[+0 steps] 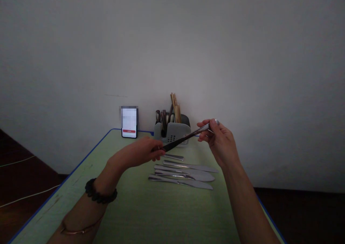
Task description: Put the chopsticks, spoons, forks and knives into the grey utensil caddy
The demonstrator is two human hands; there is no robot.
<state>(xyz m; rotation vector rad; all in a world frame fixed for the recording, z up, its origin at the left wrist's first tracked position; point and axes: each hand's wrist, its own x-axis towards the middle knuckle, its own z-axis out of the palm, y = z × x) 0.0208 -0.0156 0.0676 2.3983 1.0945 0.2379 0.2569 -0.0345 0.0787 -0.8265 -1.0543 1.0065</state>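
Both my hands hold one table knife (185,138) in the air above the green table (151,215). My left hand (140,151) pinches the blade end, fingers closed. My right hand (219,139) grips the handle end, which sits higher. Under the held knife lie several more table knives (183,174) side by side on the table, blades pointing right. Behind them stands a grey cutlery holder (172,130) with dark-handled utensils and wooden chopsticks (175,107).
A phone (129,122) with a lit screen leans against the white wall at the table's far edge. The table has a blue rim. Dark floor lies on both sides, with a white cable (29,195) on the left.
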